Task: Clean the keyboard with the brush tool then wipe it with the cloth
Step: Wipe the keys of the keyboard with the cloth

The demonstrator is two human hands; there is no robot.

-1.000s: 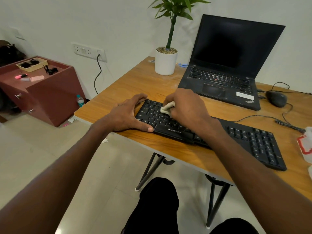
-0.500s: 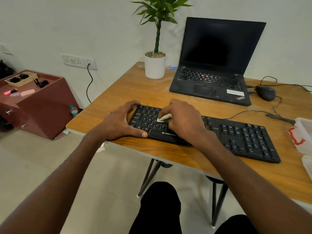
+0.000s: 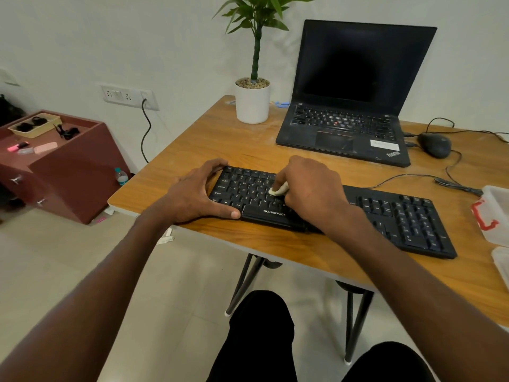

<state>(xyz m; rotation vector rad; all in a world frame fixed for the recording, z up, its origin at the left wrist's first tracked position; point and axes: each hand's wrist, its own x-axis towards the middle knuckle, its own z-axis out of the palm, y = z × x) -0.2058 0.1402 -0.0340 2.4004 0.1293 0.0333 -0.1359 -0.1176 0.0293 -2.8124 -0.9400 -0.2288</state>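
Now the right hand (image 3: pixel 308 193) grips a small bunched white cloth (image 3: pixel 279 189) and presses it onto the letter keys of the black keyboard (image 3: pixel 330 213), left of its middle. Set against the pictures from a moment ago, the cloth has hardly travelled: it sat on this same left block of keys then too, shifting only slightly over neighbouring keys, so the wiping looks to be short local rubs, not long sweeps. That suggests the cloth stage is under way, with the brushing presumably behind it, and much of the board not yet reached in this pass, the number pad at the right end above all. No brush tool can be made out anywhere in view.

The left hand (image 3: pixel 197 195) has kept its place, curled round the keyboard's left end, fingers over the far corner and thumb along the near edge, bracing it against sliding.

The keyboard lies at a slant on the wooden surface (image 3: pixel 214 136), its near left corner close to the front edge, so a hard pull toward the body could nudge it over. Rightward the keys are unobstructed for wiping. Beyond the right end stands a clear plastic box (image 3: pixel 495 216) with a red clasp, near but apart. Behind the keyboard are a laptop (image 3: pixel 355 106), a mouse (image 3: pixel 435 144) with trailing cable, and a potted plant (image 3: pixel 253 103), all well apart from the wiping hand.
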